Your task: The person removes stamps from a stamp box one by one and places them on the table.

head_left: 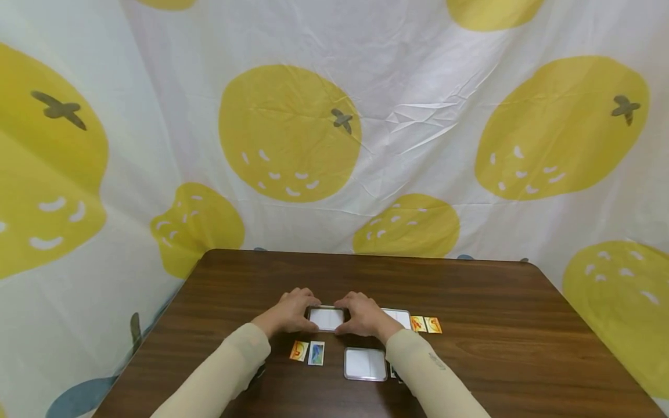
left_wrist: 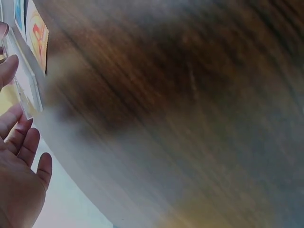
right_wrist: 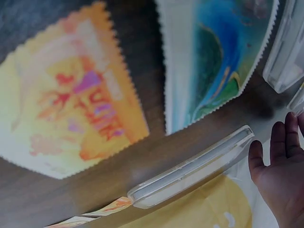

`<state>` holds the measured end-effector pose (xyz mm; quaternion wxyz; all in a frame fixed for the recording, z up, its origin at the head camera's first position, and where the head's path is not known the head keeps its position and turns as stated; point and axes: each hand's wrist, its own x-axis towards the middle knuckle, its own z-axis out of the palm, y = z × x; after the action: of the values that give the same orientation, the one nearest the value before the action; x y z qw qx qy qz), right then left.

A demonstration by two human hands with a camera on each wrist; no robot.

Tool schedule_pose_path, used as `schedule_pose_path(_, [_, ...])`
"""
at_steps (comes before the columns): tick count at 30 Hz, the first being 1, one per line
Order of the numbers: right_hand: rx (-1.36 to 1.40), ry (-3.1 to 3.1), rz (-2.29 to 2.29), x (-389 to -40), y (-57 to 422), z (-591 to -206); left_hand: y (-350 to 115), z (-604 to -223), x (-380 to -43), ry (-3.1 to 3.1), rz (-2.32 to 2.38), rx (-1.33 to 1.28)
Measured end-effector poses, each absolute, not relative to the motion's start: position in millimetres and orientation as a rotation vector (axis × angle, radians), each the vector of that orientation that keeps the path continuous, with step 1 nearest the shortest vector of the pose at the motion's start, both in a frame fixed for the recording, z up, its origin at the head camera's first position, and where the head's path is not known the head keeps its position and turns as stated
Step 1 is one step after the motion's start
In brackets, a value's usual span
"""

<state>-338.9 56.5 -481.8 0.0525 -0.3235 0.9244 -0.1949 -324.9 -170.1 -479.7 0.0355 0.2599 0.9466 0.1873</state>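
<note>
Both hands hold a clear flat case with a white inside [head_left: 326, 319] at the middle of the table. My left hand [head_left: 290, 312] grips its left end, thumb at the near corner and fingers at the far one. The right hand [head_left: 363, 314] grips the other end the same way. In the left wrist view, fingertips of the left hand [left_wrist: 21, 166] touch the clear edge [left_wrist: 27, 107]. At the edge of the right wrist view, the right hand [right_wrist: 282, 166] reaches a clear rim [right_wrist: 298, 100], mostly cut off.
Nearer lies another clear case [head_left: 365, 364]. A third case [right_wrist: 190, 168] lies beyond the right wrist, beside two orange stamps [head_left: 425, 324]. Left of centre are an orange stamp [head_left: 299, 350] and a blue stamp [head_left: 316, 353]. More stamps [right_wrist: 76, 99] lie under the right forearm.
</note>
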Motion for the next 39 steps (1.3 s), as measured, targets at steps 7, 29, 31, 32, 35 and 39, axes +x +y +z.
schedule_pose_path(7, [-0.952,2.814,-0.553,-336.8,56.6,-484.1,-168.4,-482.5,-324.9,2.905,0.557,0.796])
schedule_pose_path(29, [-0.882,2.784,-0.531,-339.1,52.7,-481.7,-169.3,-487.1,-326.5,2.83,0.653,0.66])
schedule_pose_path(31, [-0.877,2.783,-0.533,-339.3,52.5,-481.8,-169.3,-486.4,-327.4,2.823,0.648,0.658])
schedule_pose_path(32, [-0.878,2.782,-0.532,-339.4,52.6,-482.0,-169.2,-485.9,-327.6,2.819,0.644,0.657])
schedule_pose_path(35, [-0.873,2.776,-0.531,-339.1,52.8,-482.6,-168.0,-484.8,-328.6,2.814,0.624,0.665])
schedule_pose_path(39, [-0.872,2.772,-0.528,-338.6,53.1,-482.3,-165.7,-483.3,-329.1,2.811,0.603,0.664])
